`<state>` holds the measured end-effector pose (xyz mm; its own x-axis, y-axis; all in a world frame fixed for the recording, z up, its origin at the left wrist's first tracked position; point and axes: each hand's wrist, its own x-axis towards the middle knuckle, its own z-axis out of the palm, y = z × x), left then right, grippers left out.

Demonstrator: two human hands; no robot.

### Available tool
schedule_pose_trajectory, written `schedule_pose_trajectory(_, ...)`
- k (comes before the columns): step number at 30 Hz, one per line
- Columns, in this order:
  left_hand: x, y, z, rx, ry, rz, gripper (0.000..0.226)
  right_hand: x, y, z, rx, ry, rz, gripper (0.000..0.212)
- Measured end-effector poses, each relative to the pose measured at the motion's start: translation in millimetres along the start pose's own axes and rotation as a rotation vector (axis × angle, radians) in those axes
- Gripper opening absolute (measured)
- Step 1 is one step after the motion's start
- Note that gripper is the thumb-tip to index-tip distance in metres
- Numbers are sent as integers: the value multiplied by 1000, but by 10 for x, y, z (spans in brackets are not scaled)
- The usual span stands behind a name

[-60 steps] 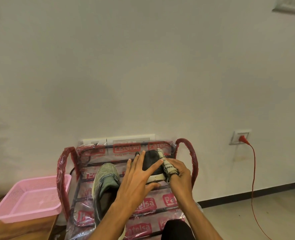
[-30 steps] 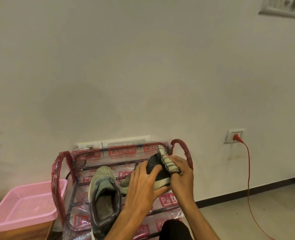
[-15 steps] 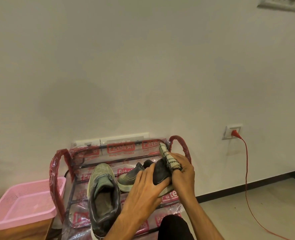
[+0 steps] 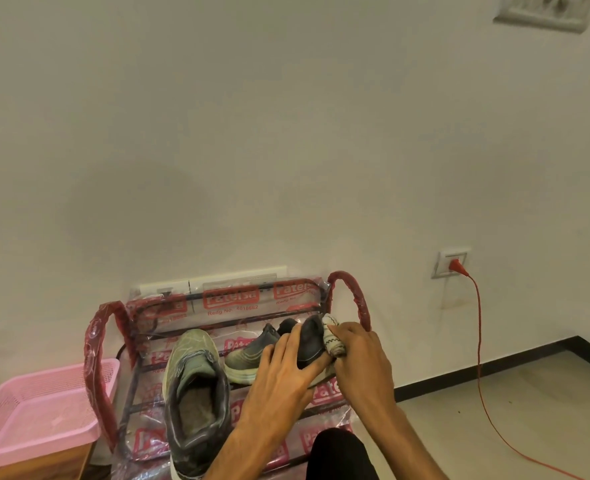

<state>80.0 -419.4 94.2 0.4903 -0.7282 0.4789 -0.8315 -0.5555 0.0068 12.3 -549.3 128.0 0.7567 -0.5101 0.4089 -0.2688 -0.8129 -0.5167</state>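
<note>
Right hand (image 4: pixel 359 358): fingers (image 4: pixel 347 336) curl tight round a rolled cloth (image 4: pixel 331 337), white with black zigzag, whose end is against the dark heel of the shoe (image 4: pixel 252 355). Left hand (image 4: pixel 283 372): fingers (image 4: pixel 286 342) are bent over that heel and clamp it. The shoe sits crosswise on the rack (image 4: pixel 355 299) top tier, toe left, heel between both hands. Can't tell if the heel is lifted off the bars.

Step looks like wiping the heel. To do it well:
- keep the left clamp firm, since the plastic wrap (image 4: pixel 324 393) on the rack looks slick
- use short strokes, away from the left fingers
- turn the cloth to a clean face as it soils
- rotate the shoe, not the wrist, to reach the pale sole edge
- stay clear of the second shoe (image 4: pixel 196 393), just beside it, toe to the wall

Writing: "Patelsa", white on red patches, repeats across the wrap. Under it on the back rail is "Redg No. 4018662"; the digits are small, so it's a fair read, not a certain one. No brand is legible on either shoe or on the cloth.
</note>
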Motion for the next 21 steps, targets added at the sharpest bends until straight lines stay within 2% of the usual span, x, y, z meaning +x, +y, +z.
schedule_pose_trajectory(2, 18, -30, -12, -15, 2, -27, 90, -3, -98, -102, -27, -25, 27, 32)
schedule_pose_trajectory(5, 30, -63, -12, -64, 46, -48, 75, -68, -218, -201, -57, -45, -72, 34)
schedule_pose_trajectory(8, -3, -89, 8, -86, 73, -23, 76, -10, -275, -222, -65, -73, -129, 32)
schedule_pose_trajectory(12, -14, -53, -15, -39, 73, 5, 86, 212, -221, -189, -70, -135, -45, 20)
schedule_pose_trajectory(14, 0, -65, -26, -66, 86, -5, 82, 240, -231, -207, -31, -159, -54, 20)
schedule_pose_trajectory(18, -6, -115, -24, -155, 109, 2, 67, 122, -311, -223, -32, -189, -216, 20)
schedule_pose_trajectory(21, -3, -57, -46, -110, 106, 21, 72, 186, -259, -178, -99, -177, -208, 20)
